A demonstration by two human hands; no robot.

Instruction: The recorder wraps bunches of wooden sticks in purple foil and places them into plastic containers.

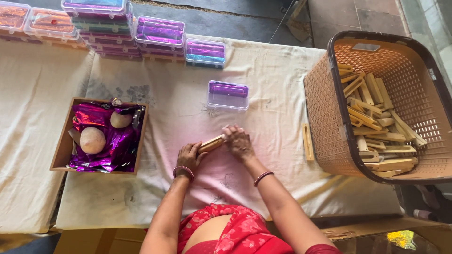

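A short wooden stick lies across the cloth-covered table, held at both ends. My left hand grips its near left end and my right hand closes over its right end. Just beyond the stick stands a small clear plastic box with purple foil inside. Another wooden piece lies flat on the cloth to the right of my right hand.
A large tan plastic basket with several wooden pieces stands at the right. At the left, a cardboard box holds purple foil and two round pale lumps. Stacks of clear boxes line the far edge.
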